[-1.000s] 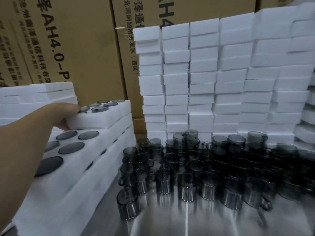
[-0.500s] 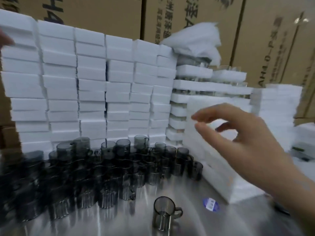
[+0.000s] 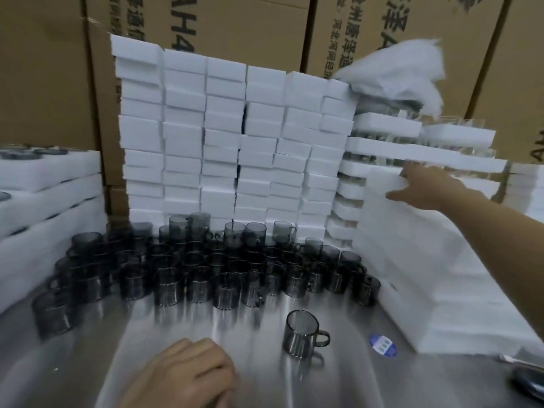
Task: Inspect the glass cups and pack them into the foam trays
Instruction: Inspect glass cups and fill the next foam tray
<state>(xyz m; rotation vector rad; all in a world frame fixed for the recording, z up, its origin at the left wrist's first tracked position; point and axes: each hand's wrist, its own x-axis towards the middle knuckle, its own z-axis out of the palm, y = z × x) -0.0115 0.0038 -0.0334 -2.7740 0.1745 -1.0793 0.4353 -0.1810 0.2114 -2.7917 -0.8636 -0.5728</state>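
Several smoky grey glass cups [image 3: 206,269] with handles stand crowded on the steel table. One cup [image 3: 301,334] stands alone in front of them. My right hand [image 3: 424,187] reaches out to the top of a tall stack of white foam trays [image 3: 418,260] at the right, fingers spread on the top tray's edge. Whether it grips the tray I cannot tell. My left hand [image 3: 185,378] rests on the table at the bottom, fingers curled under, nothing visible in it.
A wall of white foam blocks [image 3: 229,142] stands behind the cups, with cardboard boxes [image 3: 47,69] behind it. Filled foam trays [image 3: 50,195] are stacked at the left, and more trays with clear glasses [image 3: 424,145] at back right. A blue sticker [image 3: 382,344] lies on the table.
The view has swung from the left tray stack toward the right. My right hand has reached farther out to the top of the right foam stack. My left hand has come down onto the table.
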